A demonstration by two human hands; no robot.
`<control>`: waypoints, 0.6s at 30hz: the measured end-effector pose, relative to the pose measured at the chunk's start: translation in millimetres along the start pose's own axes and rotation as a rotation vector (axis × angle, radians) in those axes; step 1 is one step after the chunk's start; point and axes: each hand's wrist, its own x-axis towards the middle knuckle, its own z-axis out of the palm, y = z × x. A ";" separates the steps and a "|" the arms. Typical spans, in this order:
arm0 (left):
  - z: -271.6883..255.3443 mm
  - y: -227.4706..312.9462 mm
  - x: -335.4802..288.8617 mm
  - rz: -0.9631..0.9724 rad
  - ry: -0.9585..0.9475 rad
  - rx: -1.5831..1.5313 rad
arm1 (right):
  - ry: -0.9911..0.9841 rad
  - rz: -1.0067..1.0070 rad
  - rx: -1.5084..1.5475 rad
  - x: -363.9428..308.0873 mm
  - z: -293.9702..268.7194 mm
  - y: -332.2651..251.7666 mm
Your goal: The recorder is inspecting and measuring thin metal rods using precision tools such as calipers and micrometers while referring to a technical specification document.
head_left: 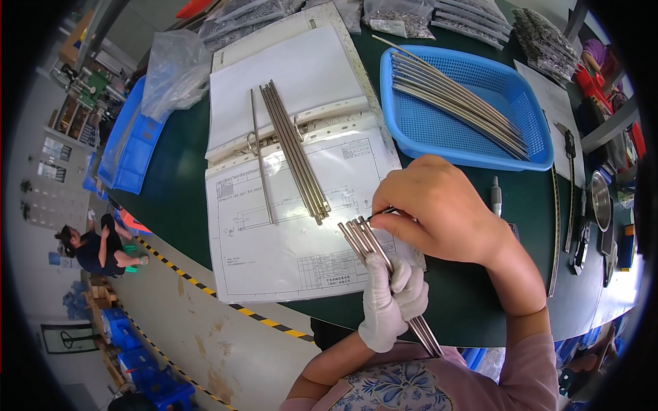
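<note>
My left hand [391, 301], in a white glove, is wrapped round a bundle of metal rods [358, 240]. The bundle slants from the drawing toward my body. My right hand [439, 209] is bare and pinches a thin dark pointed tool [381, 213], whose tip is at the rods' upper ends; its exact kind is hidden by the fingers. On the open ring binder [233, 274] with its technical drawing lies a row of several loose metal rods [291, 154]. One thinner rod [261, 161] lies apart to their left.
A blue perforated basket [534, 123] at the far right holds several long rods [452, 96]. Right of it lie calipers [570, 147], a steel rule [555, 233] and a metal bowl [600, 198]. Plastic bags [397, 17] of parts line the back. A blue tray [130, 154] stands left.
</note>
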 end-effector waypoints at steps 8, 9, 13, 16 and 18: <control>-1.0 -0.4 0.5 0.013 -0.024 -0.012 | 0.160 -0.008 0.151 1.7 3.3 -2.7; -0.8 -0.8 0.4 0.013 -0.017 -0.017 | 0.150 -0.024 0.130 1.5 3.9 -3.6; -0.8 -0.6 0.2 0.018 -0.032 -0.010 | 0.185 -0.111 0.059 2.4 6.8 -6.9; 0.0 -1.7 0.1 0.023 0.005 0.027 | 0.209 -0.143 -0.024 2.8 8.2 -9.0; 1.3 -3.5 0.3 0.026 0.051 0.075 | 0.216 -0.165 -0.094 2.5 8.3 -9.8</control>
